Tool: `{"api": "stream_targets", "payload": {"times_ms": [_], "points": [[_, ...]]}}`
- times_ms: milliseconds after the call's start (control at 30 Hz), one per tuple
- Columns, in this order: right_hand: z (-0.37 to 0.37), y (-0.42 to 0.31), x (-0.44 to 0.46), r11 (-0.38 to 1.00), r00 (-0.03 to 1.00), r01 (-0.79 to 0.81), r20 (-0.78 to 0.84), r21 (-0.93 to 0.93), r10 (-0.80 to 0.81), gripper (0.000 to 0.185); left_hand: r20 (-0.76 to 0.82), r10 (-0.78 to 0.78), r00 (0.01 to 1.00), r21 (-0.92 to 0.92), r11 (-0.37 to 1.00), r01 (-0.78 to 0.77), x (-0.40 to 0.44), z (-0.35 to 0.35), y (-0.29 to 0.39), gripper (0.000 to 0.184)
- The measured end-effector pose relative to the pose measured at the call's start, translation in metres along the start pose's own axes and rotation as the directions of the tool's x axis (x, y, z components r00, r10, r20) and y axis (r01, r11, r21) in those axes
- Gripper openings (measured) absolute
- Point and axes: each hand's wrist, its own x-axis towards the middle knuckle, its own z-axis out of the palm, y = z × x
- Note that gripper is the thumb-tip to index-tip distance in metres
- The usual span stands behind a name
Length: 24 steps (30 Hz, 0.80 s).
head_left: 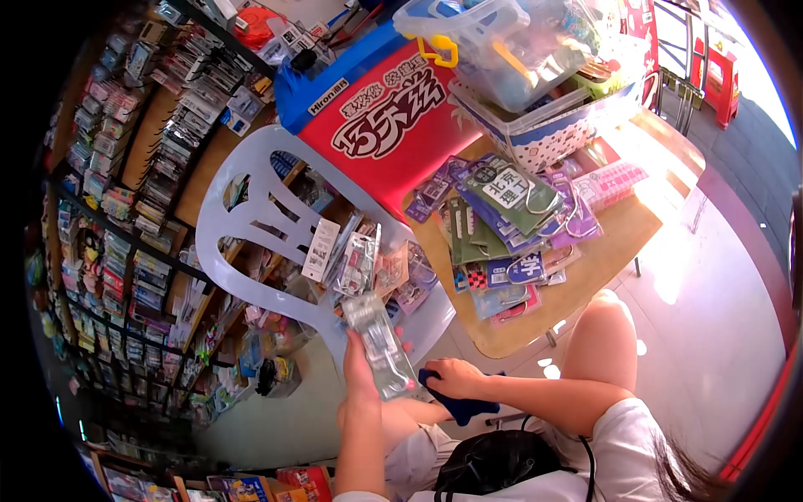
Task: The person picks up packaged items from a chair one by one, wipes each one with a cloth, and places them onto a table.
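My left hand (360, 366) is wrapped round the edge of a clear plastic package (379, 345) with pale, long contents. The package is tilted, above the front of a pale plastic chair (324, 314). More small packages (360, 263) lie on the chair seat, just beyond it. To the right, over my lap, my right hand (452, 378) is closed on a dark blue cloth (464, 407), which hangs below the fingers.
A wooden table (493, 330) holds piled green, blue and purple packets (510, 209) and stacked plastic bins (544, 130). A red and blue box (376, 125) stands behind the chair. Shelves of packaged goods (150, 226) line the left. A black bag (498, 460) rests on my lap.
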Motion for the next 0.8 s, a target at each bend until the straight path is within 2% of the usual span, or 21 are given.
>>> {"api": "stream_targets", "payload": {"times_ms": [67, 167, 233, 300, 367, 467, 533, 633, 700, 733, 800], "points": [[-0.004, -0.001, 0.0, 0.999, 0.999, 0.033, -0.028, -0.013, -0.033, 0.031, 0.089, -0.168, 0.982, -0.014, 0.985, 0.17, 0.028, 0.018, 0.025, 0.053], [-0.008, -0.001, 0.001, 0.997, 0.996, 0.066, -0.064, -0.029, -0.068, 0.031, 0.272, -0.223, 0.936, 0.084, 0.974, 0.208, 0.095, 0.032, 0.036, 0.052], [-0.006, 0.0, 0.002, 0.996, 0.992, 0.082, -0.099, -0.029, -0.085, 0.031, 0.267, -0.128, 0.955, 0.254, 0.965, 0.059, 0.12, 0.065, 0.048, 0.048], [-0.01, -0.005, 0.0, 0.997, 0.995, 0.066, -0.074, -0.027, -0.068, 0.031, 0.23, -0.009, 0.973, 0.448, 0.889, -0.098, 0.182, 0.073, 0.051, 0.05], [-0.012, -0.007, -0.002, 0.998, 0.997, 0.067, -0.041, -0.021, -0.068, 0.031, 0.242, 0.177, 0.954, 0.69, 0.66, -0.298, 0.205, 0.107, 0.061, 0.048], [-0.015, -0.008, 0.0, 0.998, 0.998, 0.068, -0.009, -0.019, -0.068, 0.03, 0.326, 0.057, 0.944, 0.699, 0.657, -0.281, 0.219, 0.156, 0.068, 0.05], [-0.016, -0.009, -0.001, 0.996, 0.996, 0.083, -0.021, -0.013, -0.083, 0.029, 0.42, 0.113, 0.901, 0.738, 0.536, -0.411, 0.239, 0.173, 0.061, 0.051], [-0.019, -0.008, 0.003, 0.997, 0.995, 0.078, -0.064, -0.004, -0.078, 0.029, 0.522, 0.377, 0.765, 0.711, 0.304, -0.634, 0.263, 0.178, 0.058, 0.049], [-0.022, -0.01, 0.004, 0.998, 0.996, 0.068, -0.058, 0.003, -0.068, 0.03, 0.466, 0.424, 0.777, 0.681, 0.388, -0.62, 0.263, 0.164, 0.073, 0.045], [-0.023, -0.01, 0.004, 0.998, 0.996, 0.068, -0.066, 0.009, -0.067, 0.03, 0.468, 0.419, 0.779, 0.716, 0.336, -0.611, 0.262, 0.147, 0.083, 0.037], [-0.022, -0.011, 0.004, 0.998, 0.996, 0.064, -0.061, 0.006, -0.064, 0.031, 0.41, 0.359, 0.838, 0.792, 0.316, -0.522, 0.251, 0.107, 0.102, 0.031]]}}
